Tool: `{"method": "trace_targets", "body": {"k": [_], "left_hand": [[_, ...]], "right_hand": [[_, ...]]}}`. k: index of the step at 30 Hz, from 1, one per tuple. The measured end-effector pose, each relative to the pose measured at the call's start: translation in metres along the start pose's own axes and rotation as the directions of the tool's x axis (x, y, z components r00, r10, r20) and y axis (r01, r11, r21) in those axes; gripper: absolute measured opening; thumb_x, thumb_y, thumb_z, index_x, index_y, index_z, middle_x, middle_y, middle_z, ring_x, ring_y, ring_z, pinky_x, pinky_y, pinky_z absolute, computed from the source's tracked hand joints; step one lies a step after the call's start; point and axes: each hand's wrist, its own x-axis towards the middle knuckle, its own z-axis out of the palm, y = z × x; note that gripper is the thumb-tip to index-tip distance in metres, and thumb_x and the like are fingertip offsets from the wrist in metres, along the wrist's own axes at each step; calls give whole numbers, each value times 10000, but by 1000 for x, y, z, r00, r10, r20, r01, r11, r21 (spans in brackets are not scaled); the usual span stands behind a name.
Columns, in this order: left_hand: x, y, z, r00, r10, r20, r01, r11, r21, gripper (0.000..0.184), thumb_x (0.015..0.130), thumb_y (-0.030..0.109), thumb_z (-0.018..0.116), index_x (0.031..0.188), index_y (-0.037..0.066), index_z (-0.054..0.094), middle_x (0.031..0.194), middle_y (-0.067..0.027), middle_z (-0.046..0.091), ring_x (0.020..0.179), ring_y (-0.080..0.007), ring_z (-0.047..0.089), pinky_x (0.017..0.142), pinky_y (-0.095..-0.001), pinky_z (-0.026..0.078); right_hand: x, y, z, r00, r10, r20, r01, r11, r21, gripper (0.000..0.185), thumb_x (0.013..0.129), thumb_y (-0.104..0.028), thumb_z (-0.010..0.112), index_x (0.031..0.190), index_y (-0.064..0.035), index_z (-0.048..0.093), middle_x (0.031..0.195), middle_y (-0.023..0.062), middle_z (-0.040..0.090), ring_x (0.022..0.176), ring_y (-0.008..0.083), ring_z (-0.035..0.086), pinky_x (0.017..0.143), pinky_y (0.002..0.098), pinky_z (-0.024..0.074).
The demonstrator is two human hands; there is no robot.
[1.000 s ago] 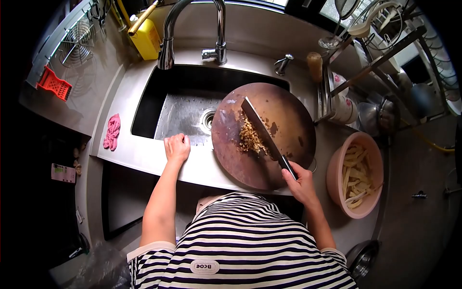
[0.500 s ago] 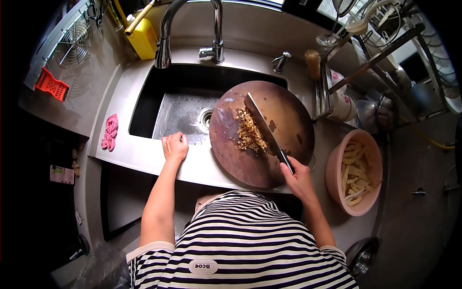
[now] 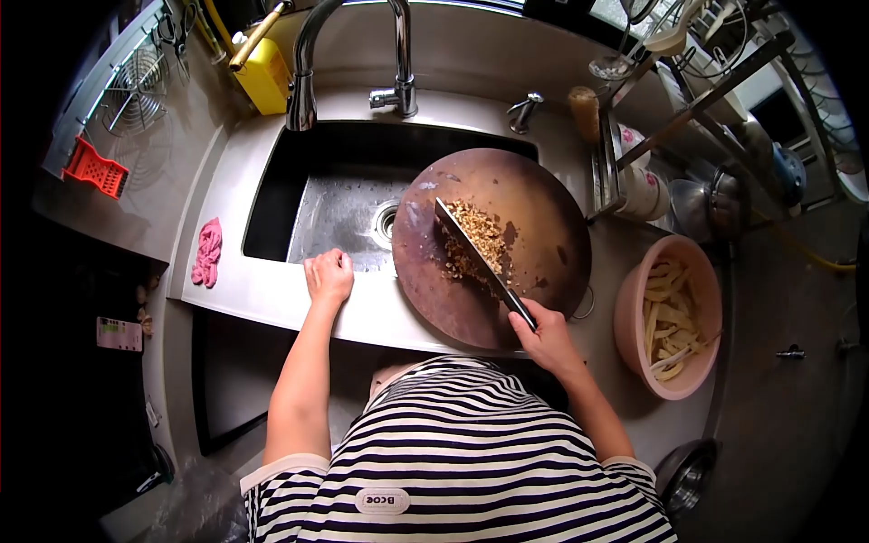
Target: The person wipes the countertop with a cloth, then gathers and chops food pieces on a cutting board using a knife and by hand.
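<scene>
My right hand grips the black handle of a kitchen knife. Its blade lies slantwise across a pile of finely chopped brown bits, with bits on both sides of it. Under them is a thick round wooden cutting board, which overlaps the right part of the sink. My left hand is closed in a loose fist and rests on the counter's front edge by the sink, left of the board. Nothing shows in its fingers.
A pink bowl of pale cut strips stands right of the board. The faucet arches over the sink. A pink cloth lies on the left counter. At the back right is a dish rack; a yellow jug stands back left.
The knife has moved left across the chopped pile, from its right side to over its left part. My right hand has shifted left with it. My left hand has stayed in place.
</scene>
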Motion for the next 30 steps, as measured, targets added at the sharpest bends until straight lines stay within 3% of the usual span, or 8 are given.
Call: {"method": "trace_targets", "body": {"k": [4, 8, 11, 15, 16, 20, 24, 30], "left_hand": [[1, 2, -3, 999, -31, 26, 31, 1000, 4, 238, 823, 239, 534, 725, 45, 631, 785, -151, 657, 802, -306, 608, 820, -394, 399], [2, 2, -2, 999, -20, 25, 20, 1000, 1, 239, 824, 235, 531, 728, 42, 634, 777, -149, 657, 798, -314, 607, 815, -397, 403], [1, 2, -1, 1000, -2, -13, 2, 1000, -4, 255, 836, 244, 523, 724, 45, 637, 722, -152, 637, 773, -319, 601, 808, -394, 405], [1, 3, -5, 999, -30, 40, 30, 999, 18, 242, 827, 238, 528, 732, 44, 637, 780, -149, 658, 802, -309, 609, 821, -392, 400], [1, 4, -5, 999, -26, 29, 26, 1000, 15, 242, 827, 239, 529, 733, 45, 638, 779, -148, 657, 801, -309, 609, 820, -391, 400], [1, 2, -2, 1000, -16, 13, 15, 1000, 17, 241, 827, 241, 531, 734, 47, 639, 772, -147, 656, 794, -308, 608, 815, -393, 400], [2, 5, -5, 998, -34, 51, 34, 999, 10, 241, 825, 237, 531, 725, 45, 637, 763, -149, 653, 788, -308, 606, 807, -395, 401], [1, 3, -4, 1000, -15, 18, 15, 1000, 3, 246, 826, 235, 530, 711, 44, 634, 752, -150, 650, 776, -311, 605, 804, -393, 402]], "right_hand": [[0, -7, -8, 1000, -5, 19, 6, 999, -44, 206, 872, -146, 604, 1018, 0, 610, 627, 90, 541, 547, 116, 489, 536, 270, 430], [-1, -13, -8, 996, -41, -79, 45, 998, 53, 199, 876, -161, 592, 993, -1, 610, 621, 102, 531, 527, 132, 466, 519, 283, 419], [6, -7, -6, 999, 51, -20, -51, 999, -13, 208, 878, -172, 589, 999, -5, 614, 617, 102, 528, 529, 128, 465, 525, 282, 421], [6, 2, -9, 999, 35, -36, -35, 999, -21, 215, 864, -176, 607, 995, -6, 622, 611, 103, 523, 533, 129, 471, 535, 280, 423], [5, -1, -10, 997, -23, -76, 22, 1000, -6, 219, 864, -176, 612, 1004, -8, 625, 614, 98, 528, 531, 120, 466, 526, 272, 419], [6, -3, -9, 988, -6, -154, 16, 998, 64, 209, 869, -172, 609, 1000, -11, 629, 618, 84, 540, 523, 126, 460, 530, 280, 420], [13, 25, -8, 994, 64, -84, -65, 998, -11, 201, 873, -158, 602, 996, -1, 624, 614, 75, 545, 525, 118, 464, 531, 277, 420], [3, -8, -12, 993, 13, -119, -10, 1000, 26, 192, 876, -163, 596, 984, -6, 620, 610, 98, 530, 530, 135, 480, 532, 283, 419]]}}
